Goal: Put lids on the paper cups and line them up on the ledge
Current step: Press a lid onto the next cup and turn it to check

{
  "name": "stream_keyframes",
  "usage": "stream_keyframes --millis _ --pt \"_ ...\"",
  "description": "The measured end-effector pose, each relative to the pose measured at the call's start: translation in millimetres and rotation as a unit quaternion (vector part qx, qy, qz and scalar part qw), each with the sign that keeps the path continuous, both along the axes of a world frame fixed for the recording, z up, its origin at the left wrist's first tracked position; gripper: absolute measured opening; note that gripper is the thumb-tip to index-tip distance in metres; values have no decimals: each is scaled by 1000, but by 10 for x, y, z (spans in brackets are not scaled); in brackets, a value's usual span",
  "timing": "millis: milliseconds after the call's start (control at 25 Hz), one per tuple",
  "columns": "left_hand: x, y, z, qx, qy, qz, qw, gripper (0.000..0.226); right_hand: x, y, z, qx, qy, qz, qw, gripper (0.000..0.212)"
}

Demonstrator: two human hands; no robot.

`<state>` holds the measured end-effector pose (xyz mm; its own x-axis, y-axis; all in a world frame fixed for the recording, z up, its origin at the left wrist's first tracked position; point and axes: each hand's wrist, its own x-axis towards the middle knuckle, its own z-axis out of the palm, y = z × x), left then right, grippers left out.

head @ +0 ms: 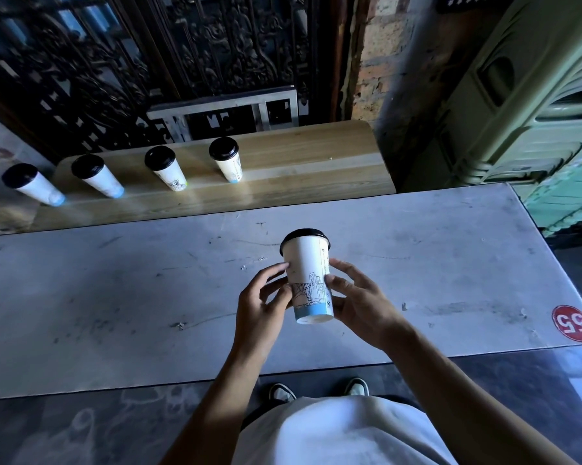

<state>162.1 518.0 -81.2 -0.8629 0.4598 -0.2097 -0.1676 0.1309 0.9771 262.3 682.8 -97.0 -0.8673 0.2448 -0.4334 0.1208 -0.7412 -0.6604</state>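
**Fifth cup lidded, held in both hands over the surface**

Both hands hold one paper cup (308, 280) above the grey surface (115, 297), off it, tilted with its base toward the camera. Left hand (261, 305) pinches the cup's left wall with fingertips and thumb; right hand (360, 302) curls round the right side near the blue base band. Neither is free or clenched empty. Black lid (304, 236) is already on the rim; can't tell if it is seated all round, the far edge is hidden. A low two-handed hold looks like a check or a steadying grip before the carry, keeping fingers clear of the lid so it doesn't get popped off.

On the wooden ledge (299, 162) behind the surface stand four lidded cups in a row, apart from each other: far-left cup (34, 186), second cup (98, 177), third cup (167, 169), fourth cup (227, 161). The far-left one sits at or just past the ledge's left end; its footing is unclear. Bare wood lies to the right of the fourth cup, so that is the likely slot for the held one, keeping the spacing.

Judgement: lidding looks done for this cup, placing is left. Paper walls are soft, so a hard squeeze could buckle it or loosen the lid.

Also in view: red round "55" sticker (571, 323) on the surface's right, ornate dark metal grille (215, 45) behind the ledge.
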Motion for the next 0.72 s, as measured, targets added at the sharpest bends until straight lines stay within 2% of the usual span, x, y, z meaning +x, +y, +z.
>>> stream_keyframes --millis 80,240,320,440,600,720 --pt "-11 8 -4 -14 22 7 1000 38 -5 4 13 21 -10 -3 1000 54" --pt "-12 2 -4 -74 130 -5 989 64 -8 13 34 48 -29 -3 998 57" --pt "5 -2 -2 -81 159 -19 984 66 -10 7 49 54 -27 0 998 58" --pt "17 29 27 -67 119 -14 990 51 -15 12 35 67 -26 -7 997 47" --pt "-9 66 15 -60 45 -2 997 27 -26 72 -6 65 -31 -19 997 19" --pt "-24 64 -15 -55 36 -5 998 23 -29 104 -50 90 -18 -27 995 20"
